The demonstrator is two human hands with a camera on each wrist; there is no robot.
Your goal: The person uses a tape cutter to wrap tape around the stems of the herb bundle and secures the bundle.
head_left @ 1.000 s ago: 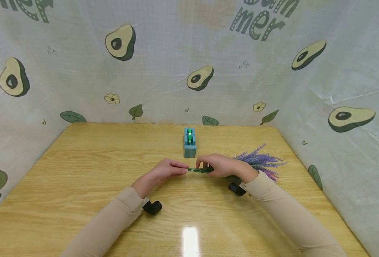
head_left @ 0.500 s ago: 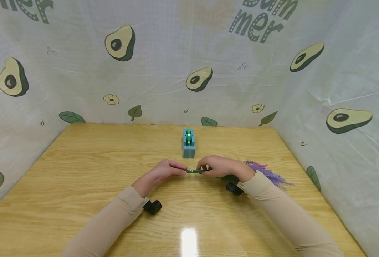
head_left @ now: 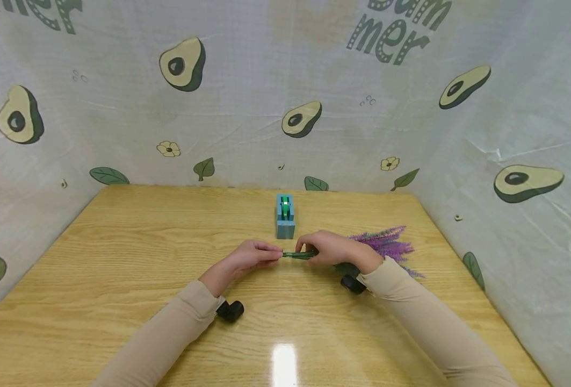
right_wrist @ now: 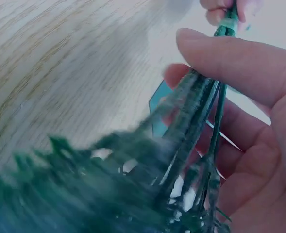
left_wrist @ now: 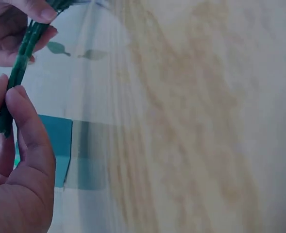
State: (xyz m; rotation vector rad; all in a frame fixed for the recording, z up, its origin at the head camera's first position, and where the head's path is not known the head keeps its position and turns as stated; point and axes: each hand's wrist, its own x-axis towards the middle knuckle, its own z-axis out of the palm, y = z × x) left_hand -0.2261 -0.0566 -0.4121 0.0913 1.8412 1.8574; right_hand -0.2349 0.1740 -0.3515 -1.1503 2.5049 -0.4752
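Observation:
A bunch of lavender point(head_left: 384, 244) with purple heads and green stems lies sideways between both hands, heads to the right. My left hand point(head_left: 246, 260) pinches the stem ends between thumb and fingers. Farther up the stems point(right_wrist: 201, 104), my right hand point(head_left: 332, 249) grips them with thumb and fingers. Between the hands, a band of clear tape point(left_wrist: 22, 60) circles the stems. Green foliage near the right palm is blurred in the right wrist view. The right forearm hides part of the flower heads.
Behind the hands stands a blue tape dispenser point(head_left: 285, 230) with a green roll. The wooden table point(head_left: 169, 226) meets a fabric backdrop point(head_left: 237, 80) printed with avocados at the back and sides. A dark wrist camera point(head_left: 230, 311) sits below the left wrist.
The lavender bunch turns about its stems: its heads swing down, then back up, and pinker heads now show. Both hands stay in nearly the same place, still holding the stems.

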